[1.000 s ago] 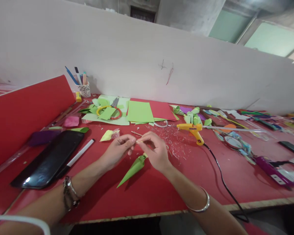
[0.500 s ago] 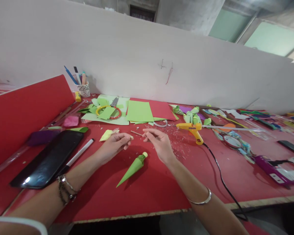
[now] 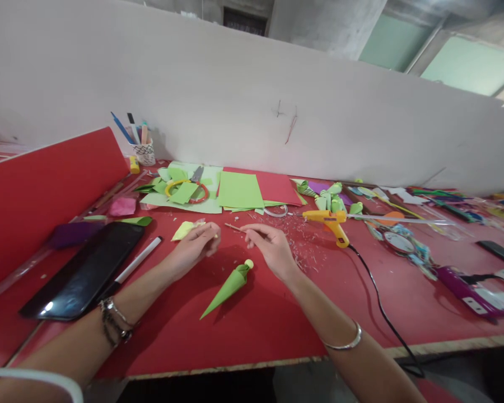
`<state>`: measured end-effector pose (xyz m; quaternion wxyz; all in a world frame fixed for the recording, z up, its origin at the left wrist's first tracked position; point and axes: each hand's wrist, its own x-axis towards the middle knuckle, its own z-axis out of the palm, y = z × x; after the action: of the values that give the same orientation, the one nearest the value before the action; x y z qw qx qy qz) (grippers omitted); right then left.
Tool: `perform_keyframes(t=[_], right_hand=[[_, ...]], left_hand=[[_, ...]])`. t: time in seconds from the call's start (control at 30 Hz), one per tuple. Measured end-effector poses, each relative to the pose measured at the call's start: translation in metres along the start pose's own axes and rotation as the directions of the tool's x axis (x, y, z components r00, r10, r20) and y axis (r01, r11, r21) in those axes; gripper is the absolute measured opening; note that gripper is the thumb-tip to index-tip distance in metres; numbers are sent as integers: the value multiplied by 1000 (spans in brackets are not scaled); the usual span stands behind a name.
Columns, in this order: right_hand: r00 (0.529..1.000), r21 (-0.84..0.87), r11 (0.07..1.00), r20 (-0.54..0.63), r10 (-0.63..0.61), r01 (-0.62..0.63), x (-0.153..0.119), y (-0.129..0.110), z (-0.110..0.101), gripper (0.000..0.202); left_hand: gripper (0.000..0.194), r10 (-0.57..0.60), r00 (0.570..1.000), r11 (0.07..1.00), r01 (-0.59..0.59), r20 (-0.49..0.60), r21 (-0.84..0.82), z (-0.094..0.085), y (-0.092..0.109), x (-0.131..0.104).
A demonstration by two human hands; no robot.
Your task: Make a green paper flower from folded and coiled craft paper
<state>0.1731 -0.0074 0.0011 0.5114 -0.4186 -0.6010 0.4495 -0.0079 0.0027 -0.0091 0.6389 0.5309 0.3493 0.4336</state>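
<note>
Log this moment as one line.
left hand: near yellow paper | right hand: by stick | green cone: lying on table, yellow ball at one end | glue gun: on table

Soft light; glare on black case (image 3: 84,268); far right seemingly blurred

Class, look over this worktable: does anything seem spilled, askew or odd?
Yes: small scraps lie strewn on the red table between the right hand and the glue gun. They look like loose litter, not gathered up. Nothing looks clearly damaged.
</note>
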Motion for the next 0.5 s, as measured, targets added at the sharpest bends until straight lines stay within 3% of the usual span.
perform_keyframes(t=[0.13, 0.23, 0.3, 0.4, 0.5], right_hand=[[999, -47, 998, -31, 35, -37, 1, 1, -1, 21], [997, -6, 999, -52, 52, -53, 1, 0, -2, 21], [998, 56, 997, -41, 54, -52, 1, 0, -1, 21], [998, 153, 986, -7, 61, -59, 1, -1, 0, 19], [999, 160, 986, -1, 41, -40, -1, -2, 1, 11]], left_hand=[[14, -13, 999, 999, 15, -43, 43, 3, 3, -1], [23, -15, 996, 999, 19, -90, 44, 2, 5, -1], [27, -15, 997, 998, 20, -79, 59, 0, 3, 0], [16, 14, 999, 990, -8, -43, 144, -4, -1, 1], [16, 35, 999, 983, -37, 18, 179, -6, -3, 0]])
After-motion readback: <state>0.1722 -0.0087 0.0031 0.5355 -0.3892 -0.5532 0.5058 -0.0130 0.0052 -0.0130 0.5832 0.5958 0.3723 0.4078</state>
